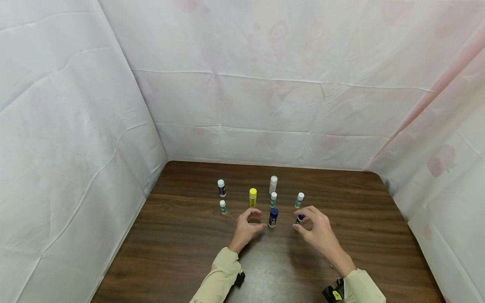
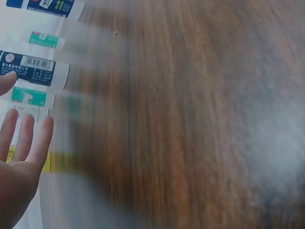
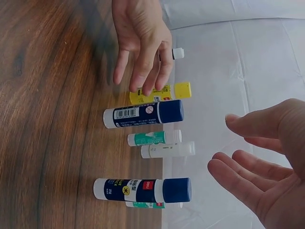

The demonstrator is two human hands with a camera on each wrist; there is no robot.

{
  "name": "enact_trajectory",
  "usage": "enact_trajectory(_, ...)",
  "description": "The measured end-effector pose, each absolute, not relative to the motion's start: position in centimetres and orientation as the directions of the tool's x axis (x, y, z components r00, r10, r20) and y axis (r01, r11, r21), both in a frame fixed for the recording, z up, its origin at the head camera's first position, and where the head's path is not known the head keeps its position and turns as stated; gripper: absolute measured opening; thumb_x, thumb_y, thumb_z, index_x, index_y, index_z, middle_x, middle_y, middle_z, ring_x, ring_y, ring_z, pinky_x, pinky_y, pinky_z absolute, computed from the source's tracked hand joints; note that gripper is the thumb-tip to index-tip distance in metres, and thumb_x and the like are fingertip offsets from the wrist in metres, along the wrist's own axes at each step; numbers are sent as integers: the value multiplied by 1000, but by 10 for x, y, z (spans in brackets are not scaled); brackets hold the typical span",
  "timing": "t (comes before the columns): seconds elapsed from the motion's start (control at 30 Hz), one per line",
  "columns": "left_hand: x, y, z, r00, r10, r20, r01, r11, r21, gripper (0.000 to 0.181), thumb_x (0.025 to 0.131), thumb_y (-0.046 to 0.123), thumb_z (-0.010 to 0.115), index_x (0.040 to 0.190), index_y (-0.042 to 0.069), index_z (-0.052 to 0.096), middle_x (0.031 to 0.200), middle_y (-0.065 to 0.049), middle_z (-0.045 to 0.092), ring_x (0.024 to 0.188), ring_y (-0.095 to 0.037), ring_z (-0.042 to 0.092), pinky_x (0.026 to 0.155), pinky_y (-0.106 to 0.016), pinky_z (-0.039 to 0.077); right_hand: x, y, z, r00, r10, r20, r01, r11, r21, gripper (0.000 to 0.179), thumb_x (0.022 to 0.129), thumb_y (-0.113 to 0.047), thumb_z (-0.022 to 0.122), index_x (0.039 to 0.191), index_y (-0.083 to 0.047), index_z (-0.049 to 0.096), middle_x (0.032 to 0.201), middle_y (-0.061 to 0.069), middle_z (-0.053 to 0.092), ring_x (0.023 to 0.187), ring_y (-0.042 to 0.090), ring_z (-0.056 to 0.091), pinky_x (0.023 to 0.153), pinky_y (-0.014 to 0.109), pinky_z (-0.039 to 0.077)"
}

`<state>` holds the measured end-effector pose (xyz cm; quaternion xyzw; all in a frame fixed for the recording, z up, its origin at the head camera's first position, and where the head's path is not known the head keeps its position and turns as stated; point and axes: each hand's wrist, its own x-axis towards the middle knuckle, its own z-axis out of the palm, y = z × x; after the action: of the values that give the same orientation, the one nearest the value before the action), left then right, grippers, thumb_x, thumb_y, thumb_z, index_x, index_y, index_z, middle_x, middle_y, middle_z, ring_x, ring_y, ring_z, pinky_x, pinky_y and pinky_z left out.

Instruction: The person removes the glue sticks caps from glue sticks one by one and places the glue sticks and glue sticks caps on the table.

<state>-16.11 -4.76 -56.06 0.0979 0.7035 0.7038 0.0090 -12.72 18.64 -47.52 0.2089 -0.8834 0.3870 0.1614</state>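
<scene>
My left hand (image 1: 247, 229) hovers over the table with thumb and fingers apart, holding nothing. It is between a yellow glue stick (image 1: 252, 198) and a navy glue stick with a blue cap (image 1: 273, 218), both upright. My right hand (image 1: 317, 230), also holding nothing, curves around another navy glue stick (image 3: 143, 190) without touching it. In the head view its fingers partly hide that stick; the right wrist view shows a gap between them. A small green-labelled glue stick (image 1: 299, 200) stands just behind it. Only part of the left hand (image 2: 24, 162) shows in the left wrist view.
Behind the navy sticks stand a green-labelled glue stick (image 1: 273, 200) and a taller white one (image 1: 273, 185). Farther left are a white-capped dark stick (image 1: 221, 188) and a small green one (image 1: 223, 206). White cloth (image 1: 242, 105) hangs around the dark wooden table (image 1: 170, 235).
</scene>
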Motion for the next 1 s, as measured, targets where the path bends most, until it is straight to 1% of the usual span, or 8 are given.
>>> enact_trajectory(0.17, -162, -43, -560, -979, 157, 127, 128, -4, 992, 41, 74, -8, 74, 110, -13, 57, 113, -34, 57, 105, -52, 52, 82, -52, 51, -130, 184, -476, -850, -253, 461, -510, 614, -603, 36, 67, 5, 81, 99, -5, 67, 94, 3, 59, 68, 20, 63, 53, 21, 52)
enact_trajectory(0.3, -164, -38, -560, -976, 160, 147, 147, -15, 989, 41, 73, -9, 74, 110, -15, 56, 111, -35, 57, 103, -52, 54, 80, -49, 53, -133, 181, -477, -854, -257, 452, -505, 618, -602, 37, 68, 6, 80, 101, -4, 67, 95, 4, 59, 69, 17, 62, 54, 20, 52)
enact_trajectory(0.43, -165, -34, -561, -975, 160, 157, 153, -32, 988, 41, 73, -9, 74, 109, -15, 56, 110, -36, 56, 102, -54, 53, 80, -54, 51, -136, 179, -480, -855, -264, 446, -504, 624, -597, 38, 68, 6, 80, 102, -4, 67, 95, 5, 59, 69, 15, 62, 55, 24, 53)
enact_trajectory(0.6, -164, -30, -561, -978, 152, 140, 134, -47, 990, 42, 73, -10, 74, 110, -15, 56, 111, -35, 57, 103, -54, 52, 82, -61, 47, -140, 175, -483, -864, -265, 429, -493, 624, -607, 37, 68, 6, 80, 102, -4, 68, 95, 5, 59, 69, 19, 63, 56, 28, 54)
enact_trajectory(0.73, -165, -27, -561, -980, 145, 132, 127, -45, 991, 40, 73, -10, 74, 109, -14, 57, 109, -33, 58, 103, -53, 52, 82, -59, 48, -144, 171, -485, -879, -264, 398, -469, 628, -620, 35, 69, 4, 80, 101, -4, 68, 95, 5, 60, 70, 19, 63, 56, 26, 53)
enact_trajectory(0.77, -165, -26, -562, -981, 146, 131, 126, -38, 991, 40, 73, -10, 74, 109, -13, 58, 108, -32, 59, 103, -53, 53, 81, -57, 49, -144, 170, -485, -882, -262, 391, -464, 631, -622, 35, 69, 4, 81, 100, -4, 68, 95, 5, 60, 70, 18, 63, 55, 26, 52)
enact_trajectory(0.83, -165, -24, -563, -981, 145, 130, 127, -25, 992, 38, 73, -10, 74, 108, -11, 59, 106, -30, 60, 101, -51, 54, 79, -48, 53, -146, 169, -486, -886, -263, 382, -457, 630, -627, 34, 69, 3, 81, 100, -4, 68, 95, 5, 60, 70, 18, 64, 55, 27, 52)
enact_trajectory(1.0, -166, -19, -567, -982, 136, 131, 133, 5, 991, 38, 71, -12, 74, 106, -7, 60, 100, -27, 63, 96, -45, 59, 74, -33, 55, -148, 164, -490, -889, -267, 371, -454, 613, -646, 32, 70, 3, 80, 99, -4, 67, 96, 11, 61, 73, 24, 65, 57, 28, 53)
